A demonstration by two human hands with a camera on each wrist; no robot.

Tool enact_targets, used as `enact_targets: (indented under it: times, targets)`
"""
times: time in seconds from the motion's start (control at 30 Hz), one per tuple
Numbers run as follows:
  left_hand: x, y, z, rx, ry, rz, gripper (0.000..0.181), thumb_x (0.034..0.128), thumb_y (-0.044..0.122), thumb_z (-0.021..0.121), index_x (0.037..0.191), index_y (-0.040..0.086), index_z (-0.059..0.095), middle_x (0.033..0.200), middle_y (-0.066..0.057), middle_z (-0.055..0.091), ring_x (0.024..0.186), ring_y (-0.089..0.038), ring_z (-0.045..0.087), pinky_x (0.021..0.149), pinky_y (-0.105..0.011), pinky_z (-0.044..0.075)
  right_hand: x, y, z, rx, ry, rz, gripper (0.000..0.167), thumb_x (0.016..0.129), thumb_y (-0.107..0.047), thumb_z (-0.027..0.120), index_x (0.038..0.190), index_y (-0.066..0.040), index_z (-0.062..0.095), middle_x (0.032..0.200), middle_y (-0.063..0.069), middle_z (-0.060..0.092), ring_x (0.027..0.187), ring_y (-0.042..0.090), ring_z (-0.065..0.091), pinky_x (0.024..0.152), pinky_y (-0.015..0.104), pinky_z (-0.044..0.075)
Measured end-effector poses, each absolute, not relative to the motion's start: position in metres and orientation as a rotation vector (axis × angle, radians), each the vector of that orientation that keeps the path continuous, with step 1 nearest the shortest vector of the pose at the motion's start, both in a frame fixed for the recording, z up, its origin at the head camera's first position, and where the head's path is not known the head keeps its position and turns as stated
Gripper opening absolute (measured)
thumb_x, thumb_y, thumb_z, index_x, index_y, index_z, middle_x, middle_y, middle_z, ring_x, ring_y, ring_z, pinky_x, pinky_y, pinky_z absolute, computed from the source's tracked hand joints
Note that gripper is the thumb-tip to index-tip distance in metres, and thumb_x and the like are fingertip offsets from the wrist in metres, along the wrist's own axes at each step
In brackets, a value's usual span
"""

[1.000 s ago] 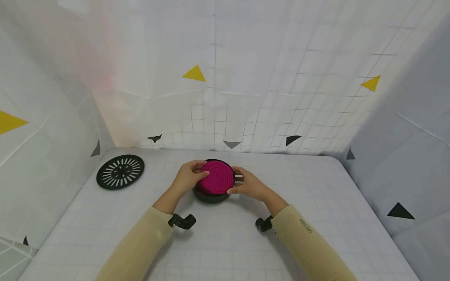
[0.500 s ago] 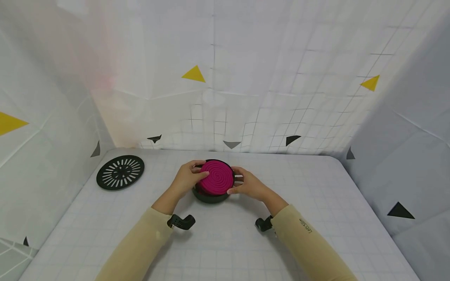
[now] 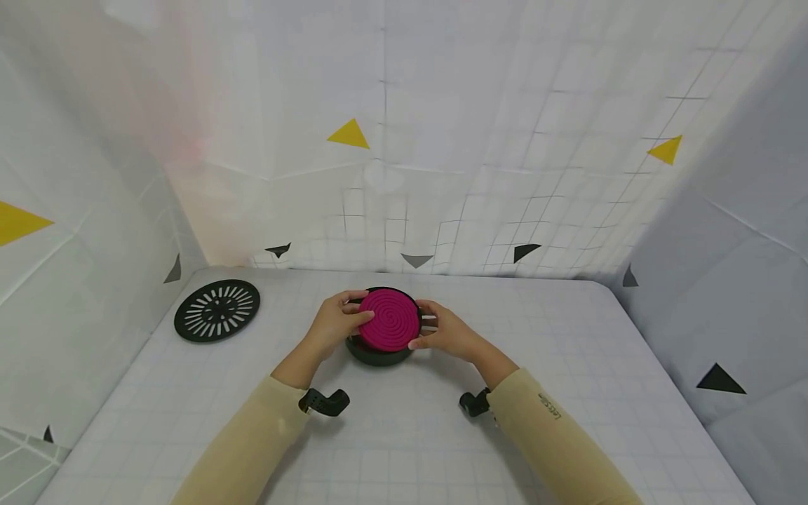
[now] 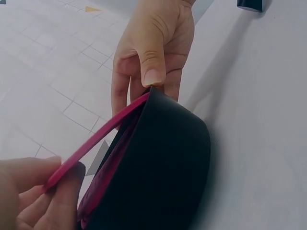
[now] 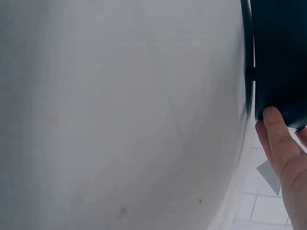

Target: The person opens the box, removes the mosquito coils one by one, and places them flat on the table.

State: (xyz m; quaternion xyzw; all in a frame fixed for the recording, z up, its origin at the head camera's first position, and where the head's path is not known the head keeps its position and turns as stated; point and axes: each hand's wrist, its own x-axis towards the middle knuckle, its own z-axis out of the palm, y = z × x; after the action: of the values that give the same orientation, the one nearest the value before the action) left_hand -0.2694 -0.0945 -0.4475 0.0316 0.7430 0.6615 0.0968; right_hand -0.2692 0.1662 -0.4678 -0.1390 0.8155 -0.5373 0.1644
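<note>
A magenta mosquito coil [image 3: 391, 319] with a spiral face leans tilted over the opening of a round black tin [image 3: 376, 358]. My left hand [image 3: 334, 322] pinches the coil's left edge between thumb and fingers. Seen from the left wrist, one edge of the coil [image 4: 98, 136] is lifted off the tin, and its far edge meets the rim near my right thumb. More magenta material shows inside the tin [image 4: 168, 153]. On the other side, my right hand [image 3: 451, 331] grips the tin's rim and wall. The right wrist view has its fingers [image 5: 278, 132] against the dark wall.
A round black slotted lid [image 3: 219, 306] lies flat at the table's back left. White sheet walls with yellow and black triangles stand behind and at both sides of the white table [image 3: 404, 449]. A black wrist device [image 3: 328, 402] juts from the left sleeve.
</note>
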Motion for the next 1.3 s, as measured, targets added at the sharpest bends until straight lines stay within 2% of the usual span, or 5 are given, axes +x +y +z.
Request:
enact_targets:
  times: [0.33, 0.53, 0.83, 1.03, 1.3]
  targets:
    - [-0.265, -0.099, -0.447, 0.029, 2.185, 2.015, 0.051, 0.0893, 0.003, 0.075, 0.137, 0.008, 0.059, 0.11, -0.014, 0.07, 0.078, -0.011, 0.068, 0.067, -0.024, 0.057, -0.266, 0.165, -0.463, -0.394, 2.314, -1.536, 0.097, 0.078, -0.009, 0.087, 0.155, -0.005, 0.029, 0.153, 0.019, 0.039, 0.138, 0.037, 0.044, 0.105, 0.042, 0.046]
    - [-0.265, -0.107, -0.449, -0.01, 2.172, 2.052, 0.05, 0.0897, 0.005, 0.075, 0.137, 0.01, 0.059, 0.116, -0.015, 0.067, 0.083, -0.011, 0.067, 0.072, -0.024, 0.058, -0.27, 0.166, -0.465, -0.396, 2.283, -1.578, 0.096, 0.078, -0.003, 0.086, 0.155, -0.003, 0.029, 0.153, 0.019, 0.038, 0.138, 0.038, 0.043, 0.106, 0.044, 0.045]
    - [-0.259, -0.12, -0.453, -0.069, 2.105, 2.155, 0.053, 0.09, 0.005, 0.075, 0.14, 0.008, 0.056, 0.116, -0.016, 0.069, 0.082, -0.012, 0.069, 0.074, -0.026, 0.059, -0.267, 0.167, -0.466, -0.4, 2.3, -1.555, 0.095, 0.078, -0.008, 0.087, 0.154, -0.004, 0.031, 0.153, 0.017, 0.039, 0.138, 0.036, 0.044, 0.105, 0.042, 0.046]
    - [-0.254, -0.134, -0.451, -0.118, 2.063, 2.237, 0.055, 0.0908, 0.006, 0.074, 0.142, 0.008, 0.054, 0.112, -0.013, 0.07, 0.083, -0.012, 0.072, 0.076, -0.028, 0.059, -0.267, 0.168, -0.468, -0.39, 2.301, -1.553, 0.094, 0.078, -0.009, 0.087, 0.154, -0.003, 0.031, 0.153, 0.018, 0.039, 0.137, 0.036, 0.044, 0.105, 0.042, 0.046]
    - [-0.249, -0.161, -0.442, -0.228, 2.029, 2.344, 0.057, 0.0922, 0.007, 0.073, 0.145, 0.008, 0.051, 0.105, -0.002, 0.071, 0.08, -0.007, 0.07, 0.074, -0.024, 0.059, -0.269, 0.166, -0.466, -0.382, 2.319, -1.54, 0.097, 0.075, -0.013, 0.089, 0.154, -0.005, 0.033, 0.152, 0.016, 0.041, 0.136, 0.035, 0.047, 0.102, 0.037, 0.049]
